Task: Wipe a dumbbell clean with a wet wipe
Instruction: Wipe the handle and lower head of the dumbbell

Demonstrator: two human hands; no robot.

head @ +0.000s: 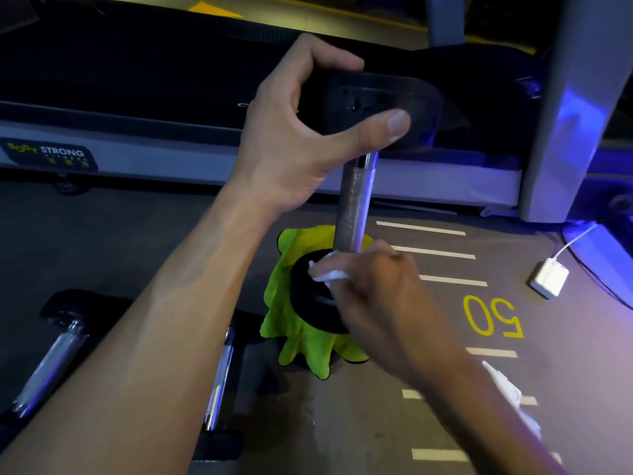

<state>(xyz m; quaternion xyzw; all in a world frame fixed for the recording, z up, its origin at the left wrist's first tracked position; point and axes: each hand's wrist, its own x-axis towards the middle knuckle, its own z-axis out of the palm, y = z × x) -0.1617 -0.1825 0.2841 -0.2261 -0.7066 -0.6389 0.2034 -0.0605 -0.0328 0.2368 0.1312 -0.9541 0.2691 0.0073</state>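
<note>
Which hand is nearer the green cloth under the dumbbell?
Right. The right hand holds the wet wipe on the dumbbell's lower head, directly above the green cloth. The left hand grips the upper head, well above it.

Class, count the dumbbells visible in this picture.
3: upright dumbbell on the green cloth, two dumbbells lying at lower left, partly hidden by the arm. Others may be hidden.
</note>
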